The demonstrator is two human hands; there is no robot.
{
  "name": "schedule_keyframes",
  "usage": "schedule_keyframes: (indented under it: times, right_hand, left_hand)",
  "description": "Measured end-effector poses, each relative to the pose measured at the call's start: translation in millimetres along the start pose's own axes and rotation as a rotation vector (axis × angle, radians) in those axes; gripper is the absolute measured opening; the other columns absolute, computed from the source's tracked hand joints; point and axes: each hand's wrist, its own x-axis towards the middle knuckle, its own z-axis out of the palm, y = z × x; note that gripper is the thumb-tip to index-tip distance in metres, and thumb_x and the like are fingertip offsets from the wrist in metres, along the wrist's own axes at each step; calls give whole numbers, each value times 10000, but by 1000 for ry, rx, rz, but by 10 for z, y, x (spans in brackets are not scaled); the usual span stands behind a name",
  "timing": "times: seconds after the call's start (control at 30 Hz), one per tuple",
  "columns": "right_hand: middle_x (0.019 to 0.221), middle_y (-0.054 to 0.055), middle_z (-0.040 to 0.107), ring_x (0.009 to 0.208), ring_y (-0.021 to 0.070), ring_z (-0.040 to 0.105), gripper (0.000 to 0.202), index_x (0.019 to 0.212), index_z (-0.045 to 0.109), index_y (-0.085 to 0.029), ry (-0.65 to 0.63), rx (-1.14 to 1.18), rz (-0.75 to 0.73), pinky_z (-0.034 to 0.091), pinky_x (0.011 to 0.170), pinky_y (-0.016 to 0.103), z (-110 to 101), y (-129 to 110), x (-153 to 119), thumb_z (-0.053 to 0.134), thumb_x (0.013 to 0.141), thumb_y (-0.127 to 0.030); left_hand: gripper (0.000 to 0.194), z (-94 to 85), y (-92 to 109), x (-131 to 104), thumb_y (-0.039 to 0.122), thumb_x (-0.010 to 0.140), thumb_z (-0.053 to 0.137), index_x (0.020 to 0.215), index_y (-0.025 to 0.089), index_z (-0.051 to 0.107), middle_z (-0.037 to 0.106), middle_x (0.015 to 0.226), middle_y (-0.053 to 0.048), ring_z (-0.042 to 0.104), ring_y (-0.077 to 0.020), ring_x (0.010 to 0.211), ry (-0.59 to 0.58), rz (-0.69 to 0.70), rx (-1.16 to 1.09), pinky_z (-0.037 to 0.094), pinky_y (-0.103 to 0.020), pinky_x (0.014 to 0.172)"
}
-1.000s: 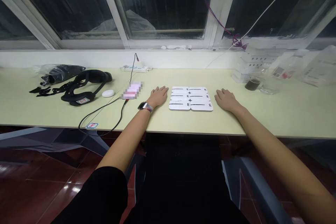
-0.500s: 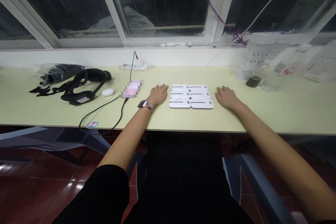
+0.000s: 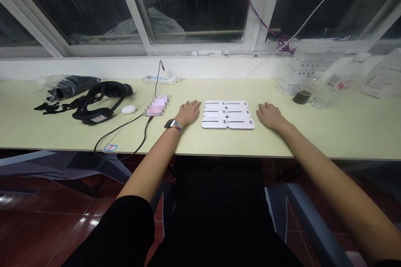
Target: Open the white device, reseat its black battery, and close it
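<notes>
Several white rounded cards (image 3: 240, 122) lie in two columns on the pale green table (image 3: 200, 144), each marked with a black line and a letter-like sign. Just left of them my left hand (image 3: 188, 112) rests flat on the tabletop, fingers apart, a watch with a patterned band on its wrist. On the other side of the cards lies my right hand (image 3: 270, 114), palm down with its fingers spread. Neither hand holds anything or touches the cards.
A black headset (image 3: 100, 104), a white oval case (image 3: 128, 109) and a blurred phone (image 3: 157, 105) with cables lie at the left. A power strip (image 3: 161, 79) sits by the wall. Bottles (image 3: 332, 83), a dark-filled cup (image 3: 302, 96) and white boxes (image 3: 291, 81) stand at the right.
</notes>
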Motion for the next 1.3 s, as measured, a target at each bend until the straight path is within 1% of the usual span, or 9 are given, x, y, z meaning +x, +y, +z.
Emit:
schedule_keyframes:
  times: [0.5, 0.83, 0.93, 0.97, 1.0, 1.07, 1.17, 1.23, 1.3]
  right_hand:
    - [1456, 239, 613, 1400, 425, 536, 513, 1388, 596, -168, -12, 12, 9, 426, 1185, 629, -29, -16, -8, 258, 1107, -432]
    - [1412, 228, 652, 1383, 422, 563, 461, 1354, 625, -158, 14, 77, 26, 427, 1189, 675, -83, -101, -86, 312, 1097, -379]
    - [1540, 277, 576, 1463, 433, 528, 499, 1478, 567, -103, 81, 116, 34, 430, 1210, 669, -169, -237, -211, 349, 1089, -328]
    - [1632, 299, 485, 1529, 442, 468, 533, 1539, 515, -80, 134, 131, 28, 434, 1220, 656, -204, -309, -274, 360, 1089, -321]
    - [1679, 306, 432, 1573, 453, 416, 535, 1537, 529, -65, 283, 172, -1, 415, 1242, 665, -235, -392, -347, 393, 1081, -310]
    - [1645, 273, 503, 1571, 432, 429, 471, 1458, 623, -95, 465, 216, -205, 404, 1269, 670, -270, -566, -517, 424, 1082, -296]
    - [1552, 221, 632, 1507, 385, 543, 389, 1388, 702, -162, 457, 243, -516, 483, 1236, 646, -235, -771, -781, 476, 1093, -276]
    - [1494, 205, 686, 1445, 385, 611, 368, 1381, 718, -175, 415, 237, -588, 511, 1211, 662, -176, -830, -932, 520, 1081, -252]
    - [1449, 196, 717, 1371, 380, 669, 358, 1378, 722, -175, 389, 260, -586, 549, 1170, 660, -130, -830, -1052, 551, 1069, -237]
  left_hand:
    - [659, 12, -13, 32, 420, 1095, 253, 1726, 304, 403, 329, 1831, -5, 257, -384, 1692, 3, 5, 0, 184, -600, 1374]
    - [646, -16, 18, 2, 392, 1092, 306, 1715, 269, 422, 336, 1828, -38, 259, -409, 1688, 8, 12, -33, 177, -617, 1368]
    - [626, -36, 28, -48, 373, 1083, 343, 1682, 246, 472, 364, 1815, -64, 276, -415, 1681, 26, 26, -56, 192, -609, 1365]
    - [613, -43, 32, -72, 368, 1077, 362, 1660, 242, 501, 388, 1802, -72, 299, -413, 1672, 31, 33, -65, 209, -601, 1361]
    - [597, -48, 37, -97, 363, 1068, 385, 1635, 244, 531, 426, 1782, -81, 333, -408, 1659, 34, 42, -77, 233, -593, 1355]
    - [564, -56, 50, -142, 350, 1049, 427, 1583, 263, 584, 513, 1723, -90, 403, -399, 1623, 43, 57, -106, 287, -592, 1333]
    - [626, -69, 72, -184, 310, 1008, 472, 1628, 243, 521, 536, 1703, -119, 440, -406, 1602, 64, 56, -169, 328, -615, 1310]
    - [718, -86, 88, -209, 266, 979, 489, 1689, 187, 415, 505, 1718, -163, 463, -401, 1593, 73, 47, -227, 372, -601, 1293]
    - [739, -106, 110, -253, 240, 976, 482, 1700, 147, 368, 494, 1716, -197, 495, -381, 1577, 82, 42, -287, 425, -564, 1269]
